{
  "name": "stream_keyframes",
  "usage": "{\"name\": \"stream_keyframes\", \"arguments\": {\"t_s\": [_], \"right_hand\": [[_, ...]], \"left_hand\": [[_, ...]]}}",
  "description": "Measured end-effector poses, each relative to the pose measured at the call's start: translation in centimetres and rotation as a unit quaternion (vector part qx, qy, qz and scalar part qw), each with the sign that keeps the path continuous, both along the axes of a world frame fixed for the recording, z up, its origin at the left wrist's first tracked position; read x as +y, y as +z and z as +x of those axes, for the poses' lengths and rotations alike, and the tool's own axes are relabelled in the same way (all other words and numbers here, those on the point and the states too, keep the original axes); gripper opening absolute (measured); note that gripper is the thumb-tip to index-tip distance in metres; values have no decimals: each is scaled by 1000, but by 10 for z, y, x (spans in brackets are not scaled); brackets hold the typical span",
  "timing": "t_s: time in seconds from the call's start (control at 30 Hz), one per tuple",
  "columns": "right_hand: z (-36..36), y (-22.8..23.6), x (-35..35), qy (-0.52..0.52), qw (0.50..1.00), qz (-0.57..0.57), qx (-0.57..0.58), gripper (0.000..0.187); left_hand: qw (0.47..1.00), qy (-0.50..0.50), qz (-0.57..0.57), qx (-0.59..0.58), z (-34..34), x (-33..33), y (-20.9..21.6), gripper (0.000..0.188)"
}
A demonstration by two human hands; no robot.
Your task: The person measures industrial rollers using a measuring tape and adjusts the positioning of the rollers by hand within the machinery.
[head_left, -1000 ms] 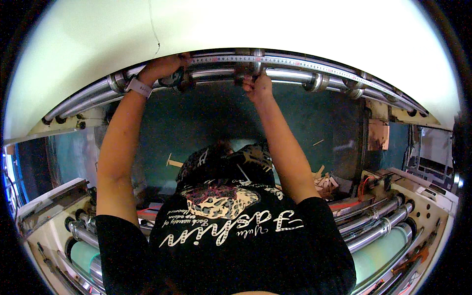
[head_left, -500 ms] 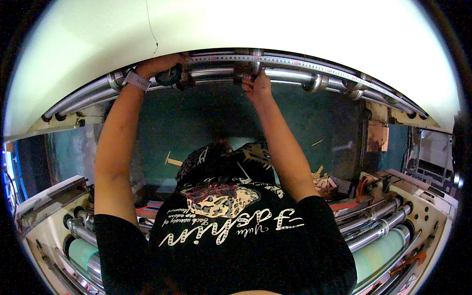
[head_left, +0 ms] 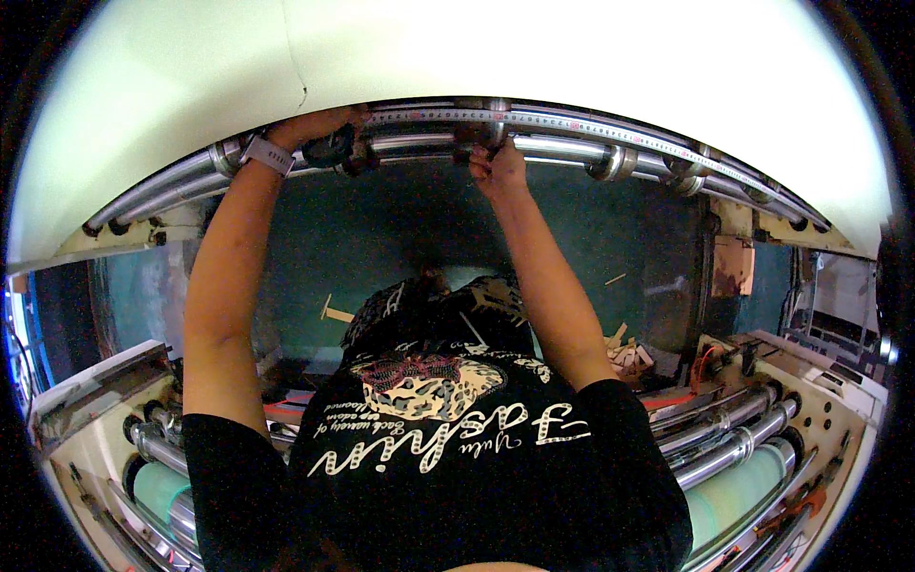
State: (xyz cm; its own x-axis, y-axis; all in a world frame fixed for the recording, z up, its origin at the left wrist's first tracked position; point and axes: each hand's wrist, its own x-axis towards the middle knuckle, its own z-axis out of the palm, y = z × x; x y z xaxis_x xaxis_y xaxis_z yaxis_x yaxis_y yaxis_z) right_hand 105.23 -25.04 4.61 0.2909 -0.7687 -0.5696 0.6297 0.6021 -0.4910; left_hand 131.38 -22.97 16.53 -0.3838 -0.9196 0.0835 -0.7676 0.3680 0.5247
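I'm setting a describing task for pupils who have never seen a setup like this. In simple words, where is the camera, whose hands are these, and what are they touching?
There is no robot here: a person works with bare hands. The fisheye camera sits on their head, looking down, so straight edges look bent. Their black shirt fills the lower middle.

Both arms reach toward shiny metal bars beneath a large pale panel. A measuring tape stretches along the bars. The left hand is at the tape's left end; the right hand is curled by the bars. It is too dark to tell how firmly either one grips. Wood scraps lie lower right.
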Motion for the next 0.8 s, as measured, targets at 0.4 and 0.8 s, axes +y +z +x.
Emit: {"name": "stream_keyframes", "arguments": {"t_s": [0.4, 0.8], "right_hand": [[1, 0, 1, -4, 1000, 15, 24, 37], [-6, -10, -6, 54, 998, -30, 10, 36]], "left_hand": [[997, 67, -14, -36, -22, 16, 25, 16], [995, 11, -49, -84, 14, -11, -22, 18]]}}
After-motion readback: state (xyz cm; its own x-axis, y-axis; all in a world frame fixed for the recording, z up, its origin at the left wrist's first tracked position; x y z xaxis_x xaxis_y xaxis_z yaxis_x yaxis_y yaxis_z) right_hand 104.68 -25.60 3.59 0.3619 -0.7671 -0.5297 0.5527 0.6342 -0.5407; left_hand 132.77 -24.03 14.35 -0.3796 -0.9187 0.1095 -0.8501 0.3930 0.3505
